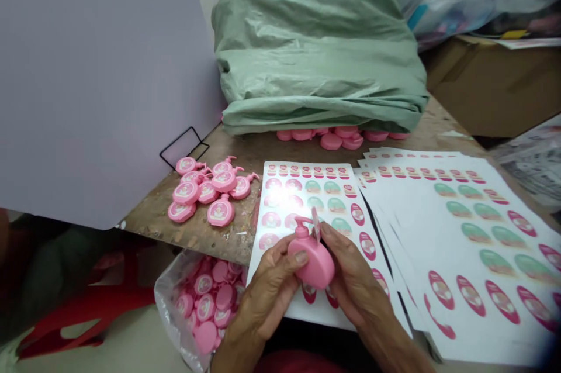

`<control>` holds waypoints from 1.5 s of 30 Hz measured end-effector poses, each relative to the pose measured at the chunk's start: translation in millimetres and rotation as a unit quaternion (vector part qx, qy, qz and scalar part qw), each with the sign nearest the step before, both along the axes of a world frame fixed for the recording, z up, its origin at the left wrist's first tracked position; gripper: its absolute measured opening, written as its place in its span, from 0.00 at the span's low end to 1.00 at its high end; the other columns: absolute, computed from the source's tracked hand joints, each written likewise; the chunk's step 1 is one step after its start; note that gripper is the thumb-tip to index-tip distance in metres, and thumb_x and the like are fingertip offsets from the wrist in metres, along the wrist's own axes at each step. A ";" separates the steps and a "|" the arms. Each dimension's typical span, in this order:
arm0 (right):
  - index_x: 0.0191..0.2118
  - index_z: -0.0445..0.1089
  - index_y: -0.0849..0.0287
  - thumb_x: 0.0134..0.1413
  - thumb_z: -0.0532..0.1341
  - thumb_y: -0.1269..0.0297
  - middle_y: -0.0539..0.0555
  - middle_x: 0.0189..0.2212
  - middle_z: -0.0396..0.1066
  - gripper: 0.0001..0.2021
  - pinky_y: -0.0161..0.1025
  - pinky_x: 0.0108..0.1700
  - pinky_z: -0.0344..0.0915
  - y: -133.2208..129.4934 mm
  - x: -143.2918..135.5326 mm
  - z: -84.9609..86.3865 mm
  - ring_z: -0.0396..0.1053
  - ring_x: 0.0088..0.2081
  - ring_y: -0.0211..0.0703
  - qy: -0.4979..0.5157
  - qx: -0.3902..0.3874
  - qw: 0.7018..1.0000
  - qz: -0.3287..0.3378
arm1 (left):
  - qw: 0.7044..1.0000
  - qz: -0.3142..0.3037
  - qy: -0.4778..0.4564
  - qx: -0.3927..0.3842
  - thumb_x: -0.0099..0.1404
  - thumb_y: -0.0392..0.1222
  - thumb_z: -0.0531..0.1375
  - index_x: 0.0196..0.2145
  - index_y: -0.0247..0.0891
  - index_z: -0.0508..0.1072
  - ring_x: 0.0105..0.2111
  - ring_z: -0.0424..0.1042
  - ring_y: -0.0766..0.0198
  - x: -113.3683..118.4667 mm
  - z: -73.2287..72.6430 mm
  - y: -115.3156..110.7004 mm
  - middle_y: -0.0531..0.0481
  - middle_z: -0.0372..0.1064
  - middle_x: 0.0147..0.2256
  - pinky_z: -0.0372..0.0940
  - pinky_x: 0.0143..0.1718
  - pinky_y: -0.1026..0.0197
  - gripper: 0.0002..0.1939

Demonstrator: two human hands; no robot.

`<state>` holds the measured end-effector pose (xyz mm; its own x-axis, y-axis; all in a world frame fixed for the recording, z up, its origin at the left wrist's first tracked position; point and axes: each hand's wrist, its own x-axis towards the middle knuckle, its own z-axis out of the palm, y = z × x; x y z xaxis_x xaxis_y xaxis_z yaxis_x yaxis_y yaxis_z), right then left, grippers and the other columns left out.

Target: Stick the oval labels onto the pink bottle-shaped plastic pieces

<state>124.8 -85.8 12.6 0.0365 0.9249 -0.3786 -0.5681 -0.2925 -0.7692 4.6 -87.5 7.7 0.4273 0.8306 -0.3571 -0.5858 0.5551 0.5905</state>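
A small pink toy pump bottle (pixel 316 265) is gripped by my left hand (pixel 274 279), its thumb lying across the bottle's face and the pump head pointing up. My right hand (pixel 350 270) is at the bottle's right side, thumb and fingers pinched on a sticker (pixel 316 224) seen nearly edge-on beside the pump. Beneath both hands lies a sheet of stickers (pixel 313 186) with pink round, green and oval prints. To the left on the table, several labelled pink bottles (pixel 220 211) sit in a loose pile.
A stack of sticker sheets (pixel 407 221) lies on the right. Behind stands a big green sack (pixel 319 51) with pink bottles (pixel 332 140) under its edge. Lower left, a plastic-lined container (pixel 169 297) holds many bottles. A grey panel (pixel 100 80), black wire stand (pixel 184 148) and cardboard box (pixel 495 80) flank the wooden table (pixel 175 239).
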 end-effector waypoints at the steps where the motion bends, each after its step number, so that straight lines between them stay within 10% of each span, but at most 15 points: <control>1: 0.27 0.66 0.58 0.45 0.69 0.50 0.47 0.24 0.65 0.18 0.32 0.27 0.64 0.5 3.6 -0.5 0.61 0.25 0.34 -0.007 0.002 1.000 -0.005 | 1.000 -0.002 -0.005 -0.007 0.61 0.37 0.64 0.47 0.32 0.76 0.46 0.72 0.56 1.7 -0.4 0.6 0.40 0.74 0.47 0.67 0.44 0.62 0.16; 9: 0.26 0.65 0.56 0.51 0.64 0.45 0.46 0.20 0.61 0.19 0.32 0.23 0.60 -3.4 29.1 -3.5 0.59 0.22 0.34 -0.193 0.045 0.980 0.012 | 0.987 0.079 0.055 -0.125 0.58 0.38 0.67 0.44 0.32 0.74 0.40 0.76 0.55 4.5 -4.3 6.1 0.42 0.75 0.39 0.73 0.39 0.56 0.16; 18: 0.37 0.77 0.54 0.54 0.64 0.54 0.52 0.33 0.76 0.11 0.36 0.36 0.69 -2.7 33.7 -7.5 0.72 0.34 0.41 -0.483 0.156 0.861 0.038 | 0.988 0.065 0.071 -0.118 0.65 0.51 0.61 0.49 0.34 0.73 0.38 0.76 0.56 -0.2 -7.4 12.8 0.40 0.75 0.42 0.75 0.34 0.57 0.20; 45: 0.41 0.77 0.55 0.58 0.61 0.56 0.55 0.34 0.77 0.11 0.43 0.38 0.69 1.0 29.9 -8.3 0.72 0.36 0.46 -0.557 0.205 0.801 0.073 | 0.986 0.089 0.037 -0.135 0.70 0.51 0.54 0.50 0.31 0.73 0.39 0.76 0.57 4.4 -2.6 14.9 0.41 0.76 0.39 0.75 0.35 0.59 0.22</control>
